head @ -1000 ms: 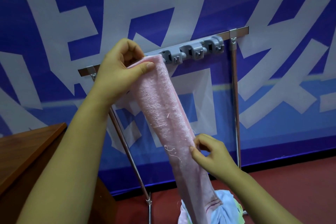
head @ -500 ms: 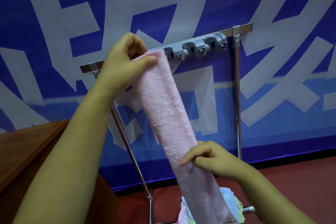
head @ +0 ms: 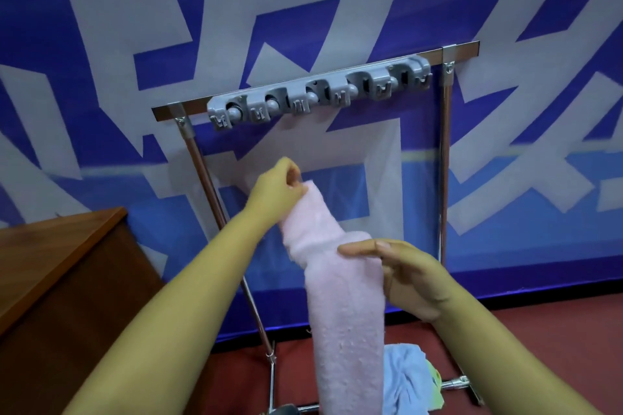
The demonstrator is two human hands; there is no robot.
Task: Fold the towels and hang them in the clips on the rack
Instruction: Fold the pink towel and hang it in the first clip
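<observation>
A long pink towel (head: 344, 307), folded into a narrow strip, hangs down in front of the metal rack (head: 444, 158). My left hand (head: 276, 192) pinches the towel's top end, well below the grey clip strip (head: 317, 94) on the rack's top bar. My right hand (head: 404, 276) holds the towel at its middle, thumb across the front and fingers behind. All the clips in the strip hold nothing. The towel's lower end runs out of view at the bottom.
A light blue towel (head: 404, 377) and a bit of green cloth (head: 435, 391) lie heaped on the red floor by the rack's foot. A brown wooden table (head: 50, 253) stands at the left. A blue and white banner covers the wall behind.
My left hand has come down from the rack's top bar with the towel's top end, uncovering the whole clip strip. My right hand has shifted up and round the towel's middle.
</observation>
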